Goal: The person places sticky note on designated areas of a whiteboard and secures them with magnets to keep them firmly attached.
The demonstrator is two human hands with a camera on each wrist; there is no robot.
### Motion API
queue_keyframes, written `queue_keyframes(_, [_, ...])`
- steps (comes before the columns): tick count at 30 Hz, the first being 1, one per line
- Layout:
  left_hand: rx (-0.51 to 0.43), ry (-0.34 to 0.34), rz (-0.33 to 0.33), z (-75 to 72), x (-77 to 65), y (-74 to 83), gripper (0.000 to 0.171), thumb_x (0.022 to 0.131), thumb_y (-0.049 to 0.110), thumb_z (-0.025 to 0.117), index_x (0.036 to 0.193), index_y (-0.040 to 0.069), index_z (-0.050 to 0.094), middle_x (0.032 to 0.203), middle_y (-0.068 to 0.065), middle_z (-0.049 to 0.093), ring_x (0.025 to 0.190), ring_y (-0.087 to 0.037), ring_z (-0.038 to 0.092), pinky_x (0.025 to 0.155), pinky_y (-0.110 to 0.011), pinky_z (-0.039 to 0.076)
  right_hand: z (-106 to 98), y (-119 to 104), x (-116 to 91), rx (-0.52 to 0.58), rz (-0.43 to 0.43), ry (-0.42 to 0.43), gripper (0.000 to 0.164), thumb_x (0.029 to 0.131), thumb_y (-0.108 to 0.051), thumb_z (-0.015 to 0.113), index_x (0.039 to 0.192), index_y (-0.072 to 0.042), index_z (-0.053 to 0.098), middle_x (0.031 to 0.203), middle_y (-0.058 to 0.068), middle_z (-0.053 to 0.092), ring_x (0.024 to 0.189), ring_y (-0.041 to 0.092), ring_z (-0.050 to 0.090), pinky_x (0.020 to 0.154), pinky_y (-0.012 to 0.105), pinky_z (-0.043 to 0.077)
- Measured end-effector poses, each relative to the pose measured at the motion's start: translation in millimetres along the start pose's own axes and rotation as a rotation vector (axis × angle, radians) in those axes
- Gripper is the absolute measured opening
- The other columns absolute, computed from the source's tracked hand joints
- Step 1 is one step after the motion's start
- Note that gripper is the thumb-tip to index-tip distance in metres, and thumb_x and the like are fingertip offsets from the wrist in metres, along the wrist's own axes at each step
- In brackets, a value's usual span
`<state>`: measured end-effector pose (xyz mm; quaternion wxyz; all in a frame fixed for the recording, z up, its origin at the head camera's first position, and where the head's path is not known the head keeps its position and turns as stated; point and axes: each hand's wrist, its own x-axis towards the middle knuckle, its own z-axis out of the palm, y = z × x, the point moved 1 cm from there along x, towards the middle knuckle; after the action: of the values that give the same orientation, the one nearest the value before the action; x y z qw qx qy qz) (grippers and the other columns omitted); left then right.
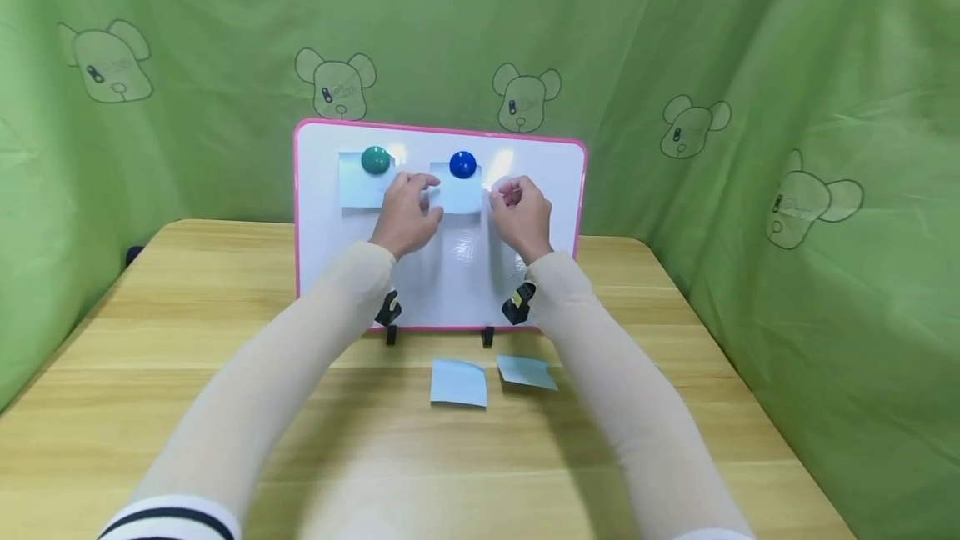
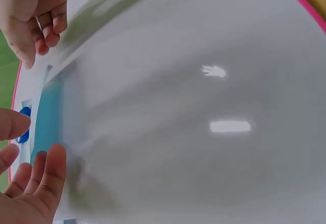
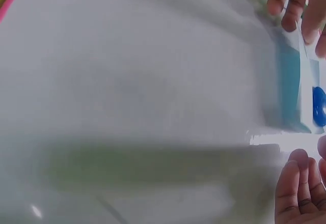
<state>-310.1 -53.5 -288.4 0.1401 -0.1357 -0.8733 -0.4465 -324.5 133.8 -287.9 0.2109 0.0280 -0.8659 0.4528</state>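
Note:
A pale blue sticky note point(image 1: 456, 194) hangs on a pink-edged whiteboard point(image 1: 450, 298) under a round blue magnet point(image 1: 462, 164). Its lower part stands off the board in both wrist views, showing a teal underside point(image 3: 289, 84). At the note's left side is my left hand point(image 1: 408, 213), its fingers spread loosely and empty. On the other side, my right hand point(image 1: 523, 215) has softly bent fingers with nothing between them; in the right wrist view a gap separates it from the note. Another blue note point(image 1: 363, 186) hangs farther left, under a green magnet point(image 1: 376, 160).
Two more blue notes, one flat-looking point(image 1: 458, 382) and one with a curled edge point(image 1: 527, 371), lie on the wooden table point(image 1: 360, 448) in front of the board. Black feet point(image 1: 488, 337) support the board. A green curtain point(image 1: 442, 15) surrounds the table.

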Motion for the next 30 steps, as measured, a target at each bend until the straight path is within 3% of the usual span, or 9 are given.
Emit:
queue_keyframes(12, [0.025,-0.023,0.017,8.8,-25.6,-4.3,0.039,0.093,0.013,0.063,0.131,0.009,0.055,0.125,-0.009,0.05,0.103,-0.021,0.057,0.08,-0.032,0.055,-30,30,-19,-0.061,-0.018,0.026,0.019,0.093,-0.019,0.061,0.101,-0.002,0.059,0.092,0.011,0.059,0.087,0.024,0.054,0.076,0.033,0.047])
queue_keyframes(20, [0.013,-0.064,0.053,19.2,-42.8,-8.0,0.038,0.091,0.011,0.064,0.128,0.006,0.056,0.121,-0.013,0.052,0.098,-0.023,0.058,0.075,-0.033,0.056,-50,59,-36,-0.092,0.019,0.028,0.019,0.093,-0.018,0.061,0.102,-0.001,0.058,0.092,0.011,0.058,0.085,0.023,0.052,0.074,0.031,0.046])
queue_keyframes(30, [0.016,-0.129,0.079,30.4,-71.1,-24.0,0.037,0.09,0.009,0.065,0.126,0.005,0.057,0.12,-0.013,0.053,0.093,-0.021,0.059,0.075,-0.032,0.056,-68,92,-54,-0.098,0.051,0.033,0.019,0.092,-0.016,0.062,0.101,0.001,0.059,0.089,0.011,0.058,0.082,0.023,0.052,0.074,0.03,0.045])
